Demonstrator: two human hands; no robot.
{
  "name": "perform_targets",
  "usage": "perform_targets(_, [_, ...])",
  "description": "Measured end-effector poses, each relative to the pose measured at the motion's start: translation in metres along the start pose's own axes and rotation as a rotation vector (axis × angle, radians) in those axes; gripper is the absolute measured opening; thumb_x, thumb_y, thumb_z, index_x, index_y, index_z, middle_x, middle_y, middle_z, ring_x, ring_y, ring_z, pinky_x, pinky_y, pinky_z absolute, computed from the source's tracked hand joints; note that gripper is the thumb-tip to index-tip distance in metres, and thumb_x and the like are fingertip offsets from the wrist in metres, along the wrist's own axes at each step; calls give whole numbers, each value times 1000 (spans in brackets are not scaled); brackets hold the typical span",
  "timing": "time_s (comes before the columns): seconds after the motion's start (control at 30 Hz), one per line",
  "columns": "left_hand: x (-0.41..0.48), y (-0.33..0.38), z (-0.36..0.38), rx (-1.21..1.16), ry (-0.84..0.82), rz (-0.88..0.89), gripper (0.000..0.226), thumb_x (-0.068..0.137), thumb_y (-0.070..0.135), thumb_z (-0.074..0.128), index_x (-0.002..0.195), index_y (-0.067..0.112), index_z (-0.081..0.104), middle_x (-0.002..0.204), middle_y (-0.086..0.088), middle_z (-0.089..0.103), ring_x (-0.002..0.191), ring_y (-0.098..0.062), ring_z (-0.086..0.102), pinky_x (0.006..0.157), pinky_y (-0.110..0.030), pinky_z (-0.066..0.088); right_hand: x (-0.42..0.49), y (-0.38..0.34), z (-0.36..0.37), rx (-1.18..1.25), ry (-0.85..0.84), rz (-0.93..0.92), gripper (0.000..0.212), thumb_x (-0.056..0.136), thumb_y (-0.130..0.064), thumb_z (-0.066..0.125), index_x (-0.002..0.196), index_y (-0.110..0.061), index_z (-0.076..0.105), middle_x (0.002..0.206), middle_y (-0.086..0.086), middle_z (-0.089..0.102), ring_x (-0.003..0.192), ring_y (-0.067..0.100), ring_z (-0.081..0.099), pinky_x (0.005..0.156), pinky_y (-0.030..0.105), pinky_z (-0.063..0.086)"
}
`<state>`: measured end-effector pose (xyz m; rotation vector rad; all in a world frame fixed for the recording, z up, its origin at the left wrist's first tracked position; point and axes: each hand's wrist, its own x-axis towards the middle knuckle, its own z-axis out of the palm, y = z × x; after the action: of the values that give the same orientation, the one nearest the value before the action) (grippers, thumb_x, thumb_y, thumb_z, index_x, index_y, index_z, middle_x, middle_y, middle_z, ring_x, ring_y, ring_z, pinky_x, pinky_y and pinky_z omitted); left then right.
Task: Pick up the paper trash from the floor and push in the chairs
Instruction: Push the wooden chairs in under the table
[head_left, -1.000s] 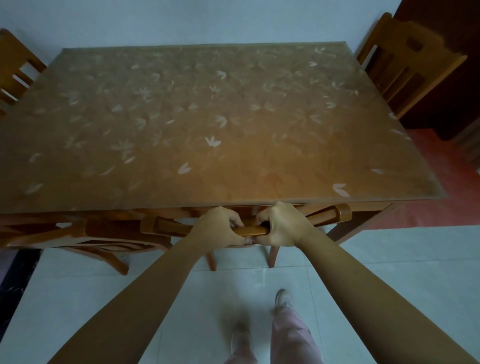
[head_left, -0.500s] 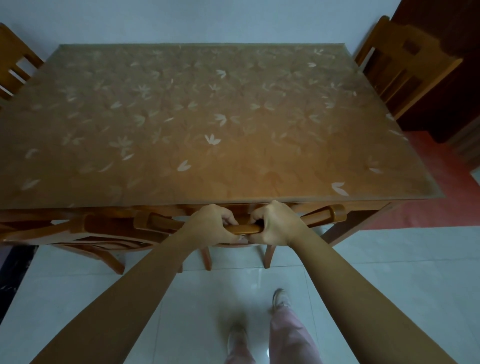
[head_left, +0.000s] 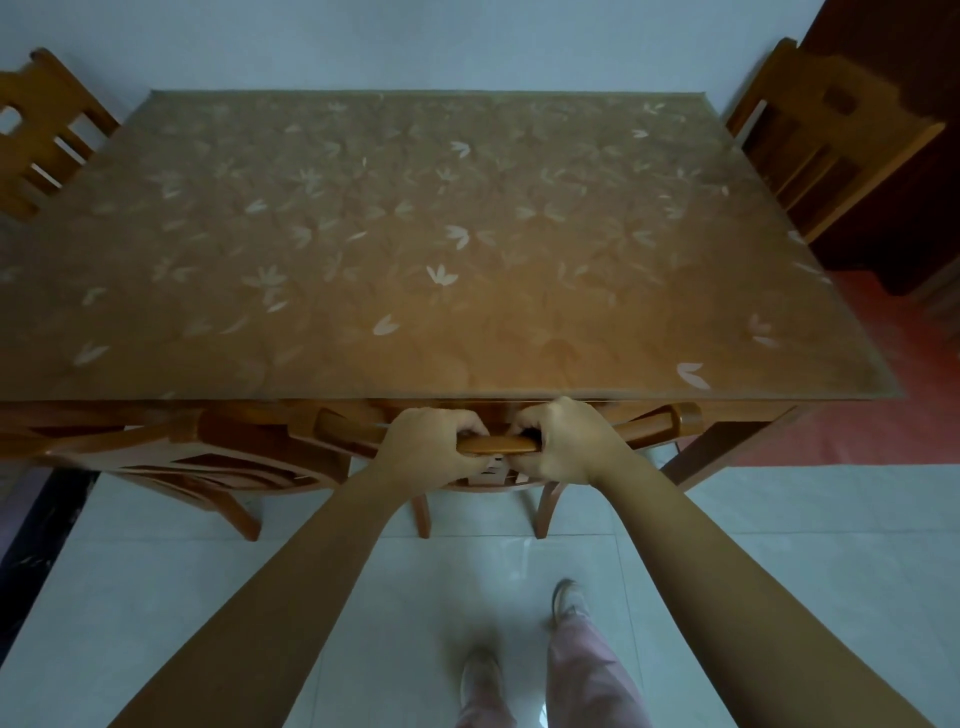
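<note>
Gripped the top rail (head_left: 498, 445) of the chair (head_left: 680, 415) with both hands; closed the left hand (head_left: 431, 444) round the rail toward 9 o'clock and the right hand (head_left: 563, 441) round it toward 3 o'clock, fingers of each curled tight over the wood, knuckles up; left only a short bare stretch of rail showing between the two fists; reached in with both bare forearms from 6 o'clock.

Found the chair parked at the 6 o'clock edge of the table (head_left: 467, 270), seat hidden beneath the top, rail just beside the rim; could not tell whether rail and rim touched; saw two of its legs standing on the floor (head_left: 156, 597) right below the hands.

Saw a second chair (head_left: 244, 457) at 9 o'clock of the held one, just beside it, carved back low against the same table edge, one leg angled down onto the tiles; spotted a third chair (head_left: 41, 130) at the table's 10 o'clock corner and a fourth chair (head_left: 831, 140) at its 2 o'clock corner, both with slatted backs rising above the top.

Looked down on a brown table surface scattered with pale leaf shapes under a glossy sheet; made out a pale wall (head_left: 467, 41) at 12 o'clock, a dark wooden surface (head_left: 909, 156) at 2 o'clock, and a red floor covering (head_left: 883, 415) at 3 o'clock beside the pale glossy tiles.

Stood on those tiles at 6 o'clock in light shoes (head_left: 480, 675) and pink trousers (head_left: 592, 675), right foot ahead of the left, both blurred.
</note>
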<state>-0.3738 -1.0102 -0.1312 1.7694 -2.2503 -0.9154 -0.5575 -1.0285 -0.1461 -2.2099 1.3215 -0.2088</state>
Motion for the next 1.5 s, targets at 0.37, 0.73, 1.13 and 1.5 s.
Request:
perform_targets(0.37, [-14, 48, 15, 217, 255, 180, 35, 89, 32, 52, 122, 20, 55, 120, 5, 58, 114, -13, 48, 98, -28, 30, -67, 5, -16, -169, 440, 87, 40, 82, -37, 47, 102, -9, 67, 96, 5, 68, 89, 25, 62, 84, 38, 47])
perform_targets(0.73, [45, 191, 44, 311, 395, 548, 23, 79, 26, 47, 84, 15, 67, 83, 1, 68, 79, -21, 63, 68, -31, 49, -154, 67, -90, -348, 906, 291, 33, 81, -27, 48, 95, -6, 68, 92, 8, 69, 86, 27, 64, 82, 42, 49])
perform_targets(1.13, [128, 408, 125, 268, 449, 745, 37, 76, 30, 40, 89, 15, 71, 91, 1, 71, 87, -18, 66, 72, -28, 52, -284, 223, -198, -398, 1057, 494, 36, 81, -29, 47, 100, -6, 68, 98, 8, 70, 92, 28, 64, 81, 49, 50])
perform_targets(1.5, [232, 512, 178, 276, 463, 633, 29, 73, 24, 56, 94, 11, 71, 96, -3, 72, 91, -21, 66, 77, -37, 52, -316, 359, -268, -415, 996, 509, 39, 81, -33, 45, 102, -10, 68, 102, 4, 69, 95, 24, 63, 89, 49, 46])
